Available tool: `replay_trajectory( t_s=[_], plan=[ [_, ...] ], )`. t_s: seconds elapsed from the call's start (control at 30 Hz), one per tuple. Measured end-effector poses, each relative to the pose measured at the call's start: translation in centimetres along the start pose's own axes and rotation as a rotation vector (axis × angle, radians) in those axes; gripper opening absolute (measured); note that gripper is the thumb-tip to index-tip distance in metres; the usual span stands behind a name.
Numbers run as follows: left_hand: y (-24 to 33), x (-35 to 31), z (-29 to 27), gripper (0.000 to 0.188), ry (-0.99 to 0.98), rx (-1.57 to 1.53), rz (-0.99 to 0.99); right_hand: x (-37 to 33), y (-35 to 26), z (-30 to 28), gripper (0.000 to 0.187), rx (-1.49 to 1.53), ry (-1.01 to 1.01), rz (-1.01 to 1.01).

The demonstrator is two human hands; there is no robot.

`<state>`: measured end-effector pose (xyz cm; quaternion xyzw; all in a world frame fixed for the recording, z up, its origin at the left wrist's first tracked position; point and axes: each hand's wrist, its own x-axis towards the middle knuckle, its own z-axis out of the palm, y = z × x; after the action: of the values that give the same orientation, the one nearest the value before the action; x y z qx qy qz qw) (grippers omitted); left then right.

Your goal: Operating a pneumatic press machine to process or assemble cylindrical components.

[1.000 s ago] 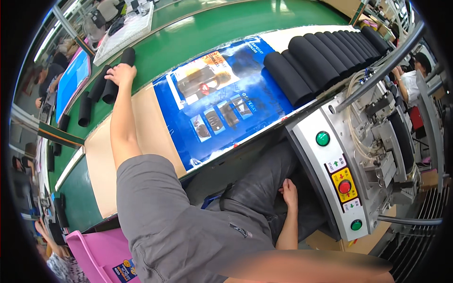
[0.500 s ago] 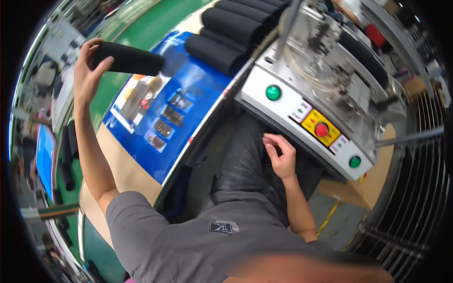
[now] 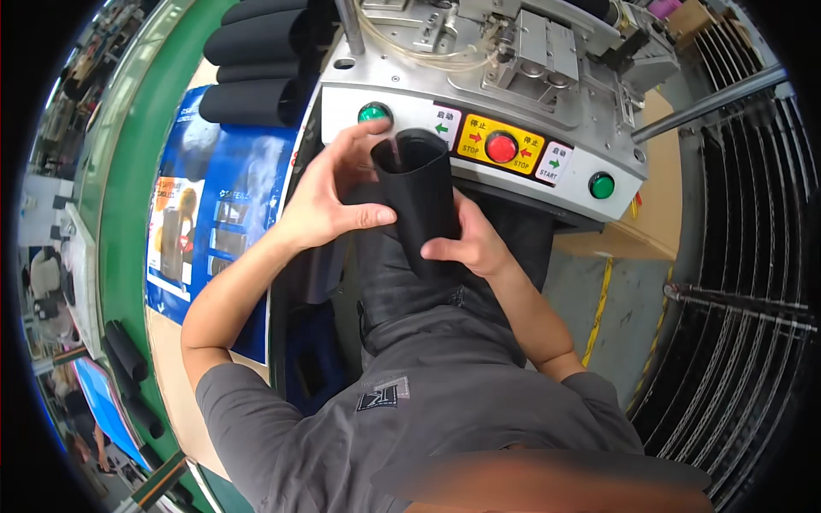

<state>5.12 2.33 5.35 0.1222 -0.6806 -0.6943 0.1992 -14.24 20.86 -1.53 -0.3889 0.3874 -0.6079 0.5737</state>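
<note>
A black hollow tube (image 3: pixel 423 201), slightly flattened, is held upright-tilted over my lap, its open end facing up toward the machine. My right hand (image 3: pixel 479 241) grips its lower right side, thumb across the front and the other fingers hidden behind. On the other side, my left hand (image 3: pixel 329 192) is spread around the upper part, thumb and index finger apart. The left thumb tip meets or nearly meets the tube's wall, and the index fingertip is near the rim. Just beyond is the machine's white control panel (image 3: pixel 342 109), with a green button (image 3: pixel 375 114) close to my left fingers.
Several black tubes (image 3: pixel 248 103) are stacked at the far left, on a blue printed sheet (image 3: pixel 274 158). The panel also carries a red button (image 3: pixel 502 147) and another green button (image 3: pixel 601 185). A cardboard box (image 3: pixel 654 214) and a wire rack (image 3: pixel 727 359) stand to the right.
The tube has come from the far left to above my lap. My right hand, formerly empty, now grips it, while my left hand has loosened. The view has turned toward the machine.
</note>
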Motion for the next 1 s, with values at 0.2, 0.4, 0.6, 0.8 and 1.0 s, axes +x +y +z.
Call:
replay_trajectory(
  t_s=[0.2, 0.4, 0.6, 0.8, 1.0],
  plan=[
    [-3.1, -1.5, 0.3, 0.082, -0.052, -0.021, -0.177, 1.0, 1.3, 1.1, 0.09, -0.039, 0.102, 0.0],
    [-1.7, -0.9, 0.7, 0.072, 0.038, 0.07, -0.024, 1.7, 1.7, 2.7, 0.09, -0.112, 0.237, -0.175],
    [-0.1, -1.0, 2.6, 0.074, 0.268, 0.467, 0.126, 1.7, 1.5, 2.2, 0.093, -0.356, 0.461, -0.449],
    [1.8, 2.1, 4.2, 0.068, -0.015, 0.53, 0.324, -0.7, -1.2, 0.0, 0.09, -0.205, 0.239, -0.427],
    [7.4, 13.2, 7.1, 0.045, -0.285, 0.845, 0.976, -4.2, -3.0, -3.1, 0.078, 0.088, 0.136, -0.439]
  ],
)
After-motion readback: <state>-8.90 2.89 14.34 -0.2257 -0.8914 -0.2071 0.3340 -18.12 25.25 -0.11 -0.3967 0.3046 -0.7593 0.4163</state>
